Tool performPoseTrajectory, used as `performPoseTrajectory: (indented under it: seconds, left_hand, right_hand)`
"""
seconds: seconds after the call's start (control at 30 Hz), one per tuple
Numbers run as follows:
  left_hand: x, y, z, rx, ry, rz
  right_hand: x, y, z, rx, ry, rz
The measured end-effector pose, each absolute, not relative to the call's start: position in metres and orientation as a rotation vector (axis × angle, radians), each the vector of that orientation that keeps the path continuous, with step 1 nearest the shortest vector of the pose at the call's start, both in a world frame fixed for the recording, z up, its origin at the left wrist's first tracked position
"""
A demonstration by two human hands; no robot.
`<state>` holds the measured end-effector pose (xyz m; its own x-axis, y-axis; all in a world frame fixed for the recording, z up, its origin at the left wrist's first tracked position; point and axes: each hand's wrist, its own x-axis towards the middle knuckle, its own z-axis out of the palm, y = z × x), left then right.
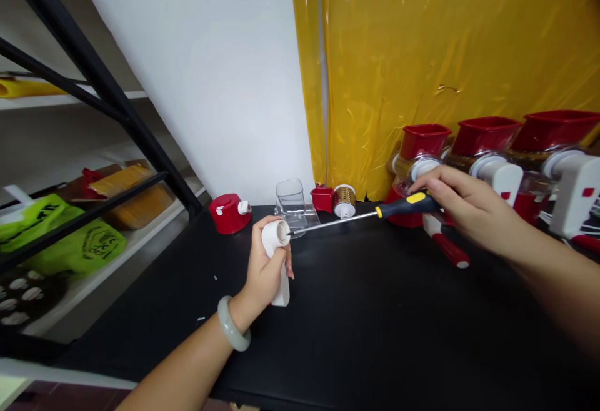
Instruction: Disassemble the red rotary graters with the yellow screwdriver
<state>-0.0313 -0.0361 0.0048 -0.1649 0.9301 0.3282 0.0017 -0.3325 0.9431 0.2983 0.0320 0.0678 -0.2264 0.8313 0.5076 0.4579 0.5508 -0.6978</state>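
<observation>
My left hand (268,270) is wrapped round a white plastic crank handle (281,289), its round socket turned to the right. In my right hand (462,205) is a screwdriver (403,205) with a black and yellow grip. Its long shaft runs left, and the tip meets the mouth of the socket; how deep it reaches I cannot tell. Behind the handle stand a clear plastic housing (291,202), a small red hopper piece (322,199) and a metal grater drum (344,200). A red round base (229,213) with a white knob sits farther left.
Several assembled red and white rotary graters (492,142) line the back right of the black tabletop (356,323). A crank with a red grip (450,250) juts forward there. Yellow wrapping (422,55) and a white panel (225,86) rise behind. Shelving with a black frame (140,142) stands left.
</observation>
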Motion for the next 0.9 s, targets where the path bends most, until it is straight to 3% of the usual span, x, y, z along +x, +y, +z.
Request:
performPoseTrajectory:
  seconds: [0.07,0.17,0.27,0.4,0.47,0.6,0.7,0.83,0.9]
  left_hand:
    - [-0.032,-0.036,0.007,1.337,1.118,1.611]
    - [-0.033,-0.035,0.009,1.319,1.104,1.619]
    - [-0.033,-0.035,0.009,1.32,1.102,1.607]
    - [-0.034,-0.034,0.007,1.334,1.097,1.588]
    - [-0.034,-0.034,0.007,1.332,1.107,1.591]
    - [-0.034,-0.032,0.01,1.313,1.119,1.606]
    - [-0.035,-0.032,0.01,1.314,1.113,1.61]
    - [-0.036,-0.032,0.009,1.316,1.104,1.595]
    - [-0.036,-0.031,0.009,1.306,1.098,1.605]
  right_hand:
    - [0.3,0.033,0.067,-0.865,-1.832,0.566]
    - [0.297,0.034,0.062,-0.651,-1.685,0.936]
    - [0.291,0.033,0.06,-0.675,-1.601,1.101]
    - [0.29,0.033,0.062,-1.122,-1.781,0.767]
    - [0.294,0.034,0.062,-1.128,-1.854,0.538]
    - [0.297,0.035,0.061,-0.725,-1.765,0.757]
    - [0.294,0.033,0.062,-0.732,-1.739,0.978]
    - [0.291,0.031,0.064,-1.188,-1.795,0.717]
    - [0.292,0.03,0.066,-1.205,-1.86,0.559]
